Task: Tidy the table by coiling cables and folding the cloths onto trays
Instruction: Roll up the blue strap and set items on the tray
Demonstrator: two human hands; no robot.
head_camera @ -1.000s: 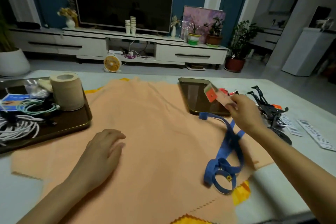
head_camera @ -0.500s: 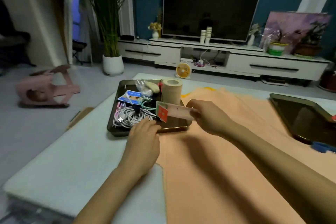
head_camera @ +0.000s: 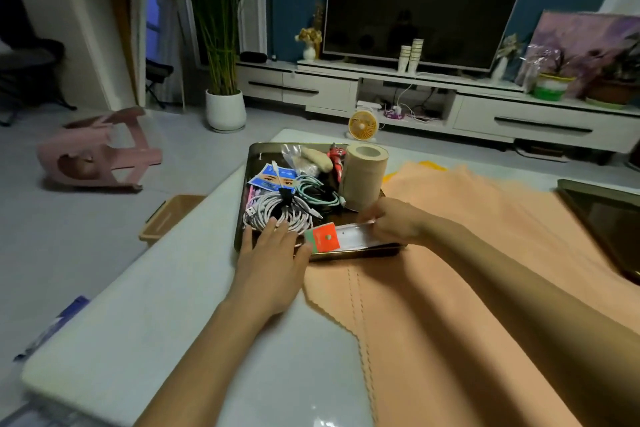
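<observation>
The right hand (head_camera: 394,224), grip pinched on the red-tipped packet (head_camera: 341,237), has lowered it into the tray (head_camera: 242,208) beside the coiled cable (head_camera: 273,211), left hand (head_camera: 273,253) flat, grip apart; the cloth (head_camera: 450,253) still awaits folding.

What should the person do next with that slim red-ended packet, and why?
Probably set it down inside and let go. The right hand pinches the packet by one end, over the near rim of the tray, while the left hand lies flat against the white coiled cable, seemingly steadying things.
</observation>
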